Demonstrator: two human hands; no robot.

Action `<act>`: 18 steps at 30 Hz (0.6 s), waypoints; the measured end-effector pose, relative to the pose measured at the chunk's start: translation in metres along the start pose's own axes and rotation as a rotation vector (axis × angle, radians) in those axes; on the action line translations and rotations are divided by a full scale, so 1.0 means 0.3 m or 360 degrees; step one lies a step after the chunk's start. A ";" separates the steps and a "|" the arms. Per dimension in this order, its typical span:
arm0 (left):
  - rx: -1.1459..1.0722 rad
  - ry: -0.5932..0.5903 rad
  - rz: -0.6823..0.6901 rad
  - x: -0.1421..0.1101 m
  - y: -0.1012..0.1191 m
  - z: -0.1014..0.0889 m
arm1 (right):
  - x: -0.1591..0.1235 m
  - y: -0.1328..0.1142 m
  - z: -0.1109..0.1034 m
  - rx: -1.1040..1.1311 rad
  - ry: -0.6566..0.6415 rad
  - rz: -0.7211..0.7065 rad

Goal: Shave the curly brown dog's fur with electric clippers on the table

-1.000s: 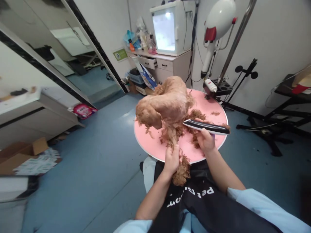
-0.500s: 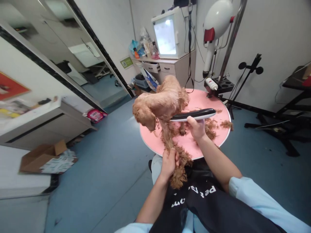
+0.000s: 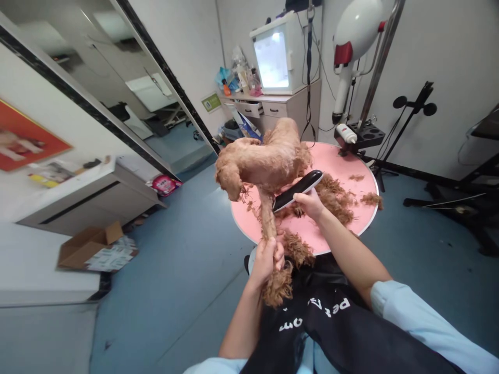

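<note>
A small brown curly dog (image 3: 268,161) stands on a round pink grooming table (image 3: 343,161), head towards the left. My left hand (image 3: 268,257) is closed round the dog's stretched-out front leg near the paw, at the table's near edge. My right hand (image 3: 310,203) grips a black and white hair clipper (image 3: 297,190), whose tip rests against the upper part of that leg, under the dog's chest. Clumps of cut brown fur (image 3: 335,195) lie on the table behind the clipper. I wear a black apron (image 3: 331,322) with white lettering.
A dryer on a metal stand (image 3: 353,41) rises behind the table, with a black tool tray (image 3: 360,136) and a white bottle. A white cabinet box (image 3: 278,54) sits on drawers at the back. A cardboard box (image 3: 89,246) lies on the blue floor at left. Black stands occupy the right.
My right hand has swung the clipper from level beside the dog's flank down to the upper front leg, tip tilted lower. My left hand keeps its hold on the leg.
</note>
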State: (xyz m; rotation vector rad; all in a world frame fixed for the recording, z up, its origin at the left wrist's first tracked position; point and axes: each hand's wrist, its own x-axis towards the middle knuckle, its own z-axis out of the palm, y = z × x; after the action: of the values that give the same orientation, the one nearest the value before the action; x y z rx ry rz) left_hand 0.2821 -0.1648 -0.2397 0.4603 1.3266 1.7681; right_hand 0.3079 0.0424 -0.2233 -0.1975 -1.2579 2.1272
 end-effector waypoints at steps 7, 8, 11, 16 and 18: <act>-0.0243 -0.0245 -0.0071 0.003 0.000 -0.049 | 0.022 0.033 0.029 0.0321 0.0423 -0.0043; -0.0266 -0.0256 -0.0081 0.003 -0.002 -0.051 | 0.023 0.043 0.036 0.0357 0.0462 -0.0044; -0.0341 -0.0285 -0.0104 0.000 -0.006 -0.059 | 0.014 0.081 0.047 0.0376 0.0375 0.0144; -0.0436 -0.0343 -0.0125 -0.011 -0.006 -0.069 | 0.004 0.141 0.050 0.0494 0.0494 0.0367; -0.0458 -0.0370 -0.0148 -0.014 -0.002 -0.068 | 0.004 0.155 0.057 0.0541 0.0583 0.0413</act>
State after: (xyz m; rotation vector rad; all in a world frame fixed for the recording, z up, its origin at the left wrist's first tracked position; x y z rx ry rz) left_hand 0.2701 -0.1802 -0.2469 0.4207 0.9014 1.7351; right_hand 0.2783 0.0154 -0.2526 -0.5974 -0.6779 2.3475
